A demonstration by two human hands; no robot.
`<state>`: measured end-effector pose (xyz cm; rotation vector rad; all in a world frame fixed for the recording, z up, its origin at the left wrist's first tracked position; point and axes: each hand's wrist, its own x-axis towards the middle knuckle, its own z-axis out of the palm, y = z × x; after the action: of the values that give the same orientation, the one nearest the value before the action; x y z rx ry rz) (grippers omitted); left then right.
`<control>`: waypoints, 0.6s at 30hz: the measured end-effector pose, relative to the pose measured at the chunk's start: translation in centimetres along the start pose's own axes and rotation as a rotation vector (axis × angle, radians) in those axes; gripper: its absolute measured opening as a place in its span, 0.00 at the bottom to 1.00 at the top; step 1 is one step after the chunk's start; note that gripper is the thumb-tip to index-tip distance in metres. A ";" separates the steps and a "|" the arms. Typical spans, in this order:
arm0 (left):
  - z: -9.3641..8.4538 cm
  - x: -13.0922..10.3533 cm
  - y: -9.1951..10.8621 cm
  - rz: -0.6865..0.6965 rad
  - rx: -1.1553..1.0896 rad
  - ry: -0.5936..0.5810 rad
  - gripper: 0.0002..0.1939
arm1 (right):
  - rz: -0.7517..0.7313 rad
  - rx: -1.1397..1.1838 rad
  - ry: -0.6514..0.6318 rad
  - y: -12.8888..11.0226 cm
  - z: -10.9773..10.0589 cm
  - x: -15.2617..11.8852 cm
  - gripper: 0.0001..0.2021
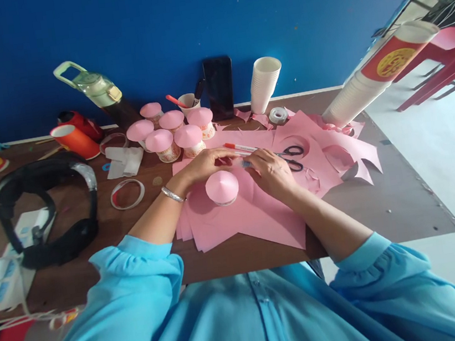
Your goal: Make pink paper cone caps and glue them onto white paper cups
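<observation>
My left hand [208,163], with a silver bracelet at its wrist, reaches over the pink paper sheets [214,231] with its fingers bent together at the tips. My right hand [272,171] faces it from the right, fingers curled down. Their fingertips nearly meet, and whatever small thing is pinched there is too hidden to name. Just in front of them stands a small paper cup with a pink cone top [222,188]. A red-capped white pen [241,147] lies beyond the fingertips. Black-handled scissors [292,152] rest right beside my right hand.
Several cone-topped cups [173,120] stand behind. Along the blue wall are a bottle [100,92], a phone [219,87] and stacked white cups [265,84]. Tape [278,115] and cut pink scraps [351,154] lie right; a tape ring [127,194] and black headband [48,211] left.
</observation>
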<state>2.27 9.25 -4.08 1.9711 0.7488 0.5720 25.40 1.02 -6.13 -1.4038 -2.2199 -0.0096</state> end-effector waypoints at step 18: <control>2.5 -4.8 5.8 0.187 0.392 0.091 0.26 | 0.083 0.283 0.240 -1.1 -1.4 -0.5 0.16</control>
<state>2.11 2.18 -0.64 2.4091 0.7822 0.6674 25.19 -0.29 -4.86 -1.2658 -1.8822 0.1514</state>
